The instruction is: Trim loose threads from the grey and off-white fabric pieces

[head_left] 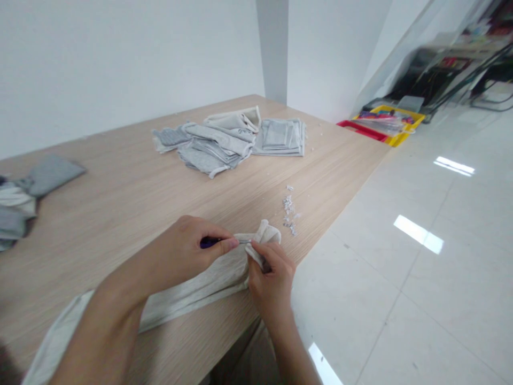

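Note:
My left hand (192, 246) is closed around a slim tool with a dark purple handle (209, 242). Its thin metal tip reaches the folded edge of a long cream knit cloth (196, 297); the tool looks like a seam ripper, though the fingers cover much of it. My right hand (270, 275) pinches the bunched end of that cloth between thumb and fingers, close to the table's edge. From there the cloth runs back under my left forearm toward the lower left. Just beyond my right hand lie several small whitish scraps (288, 211).
Grey and cream cloth pieces (218, 144) are heaped toward the back, beside a flat folded grey stack (280, 136). More grey cloth (54, 174) lies at the left. The wooden table (132, 187) ends at the right, above a tiled floor with a yellow bin (401, 140).

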### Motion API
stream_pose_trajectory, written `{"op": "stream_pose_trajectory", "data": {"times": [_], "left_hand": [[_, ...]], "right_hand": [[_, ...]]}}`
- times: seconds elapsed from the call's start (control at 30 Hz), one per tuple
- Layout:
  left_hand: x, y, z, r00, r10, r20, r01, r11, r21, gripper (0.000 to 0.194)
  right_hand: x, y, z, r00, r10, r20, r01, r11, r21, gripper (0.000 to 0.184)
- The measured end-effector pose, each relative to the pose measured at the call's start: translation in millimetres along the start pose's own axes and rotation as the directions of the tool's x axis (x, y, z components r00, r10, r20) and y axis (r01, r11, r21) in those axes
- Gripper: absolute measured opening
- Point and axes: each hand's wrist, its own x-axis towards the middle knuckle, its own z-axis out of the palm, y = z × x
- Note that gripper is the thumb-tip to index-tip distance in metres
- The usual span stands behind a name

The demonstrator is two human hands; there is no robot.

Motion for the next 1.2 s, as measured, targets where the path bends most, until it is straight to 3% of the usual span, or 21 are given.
{"op": "stream_pose_trajectory", "data": {"times": [0.13, 0.47, 0.63, 0.77, 0.87, 1.0, 1.2], "left_hand": [[7, -3, 4.4, 0.997, 0.004, 0.077, -0.004, 1.000, 0.001, 0.031], [22, -13, 17.1, 1.000, -0.008, 0.027, 0.008, 1.000, 0.000, 0.033], [20, -20, 20.5, 0.995, -0.056, -0.082, 0.055, 0.998, -0.012, 0.033], [23, -22, 31.0, 0.966, -0.169, -0.198, 0.128, 0.971, -0.202, 0.040], [31, -23, 43.9, 0.967, -0.217, -0.134, 0.160, 0.924, -0.348, 0.049], [41, -25, 57.2, 0.981, -0.193, 0.005, 0.178, 0.893, -0.414, 0.042], [45, -26, 63.2, 0.975, -0.212, 0.072, 0.220, 0.854, -0.472, 0.038]], "right_hand": [[4, -1, 0, 0.998, 0.050, -0.029, -0.050, 0.999, 0.014, 0.018], [3, 0, 2, 0.995, 0.090, -0.046, -0.091, 0.996, -0.017, 0.017], [0, 1, 3, 0.997, 0.070, -0.028, -0.072, 0.995, -0.066, 0.021], [0, 1, 3, 0.998, 0.066, -0.005, -0.066, 0.996, -0.058, 0.023], [-1, 1, 2, 0.998, 0.056, 0.010, -0.055, 0.998, -0.042, 0.025], [-1, 0, 2, 0.999, 0.043, 0.007, -0.043, 0.998, -0.042, 0.028], [-1, -1, 3, 1.000, 0.018, -0.011, -0.019, 0.999, -0.045, 0.029]]}}
